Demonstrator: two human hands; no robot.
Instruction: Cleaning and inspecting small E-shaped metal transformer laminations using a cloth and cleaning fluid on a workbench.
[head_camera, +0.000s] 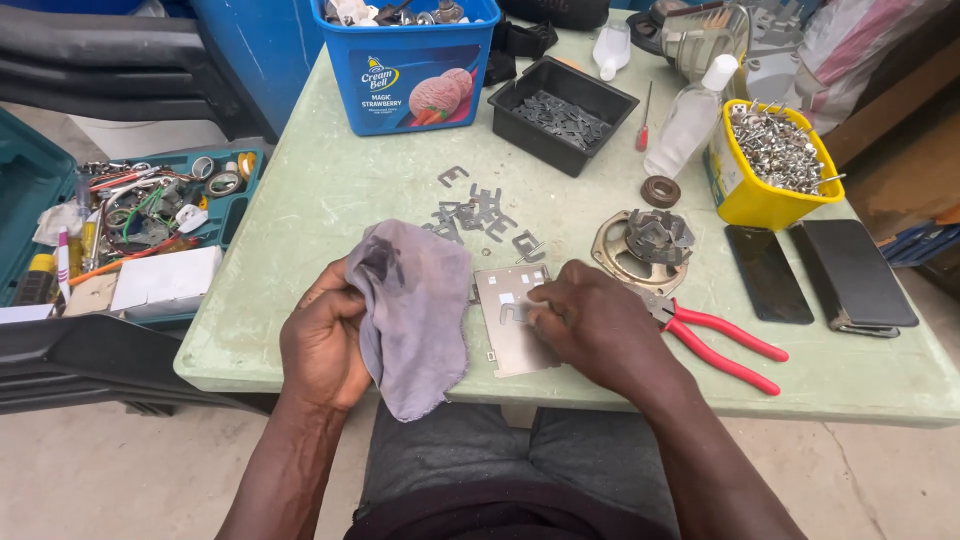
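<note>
Head view: grey cloth (418, 310) in left hand (322, 345).

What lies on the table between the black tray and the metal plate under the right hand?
In the head view, a scatter of small E-shaped metal pieces lies between the black tray and the metal plate; otherwise bare green table.

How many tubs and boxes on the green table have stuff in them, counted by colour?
Blue: 1, the blue tub
Black: 1, the black tray of flat metal pieces
Yellow: 1, the yellow tub of shiny metal bits
Total: 3
</note>
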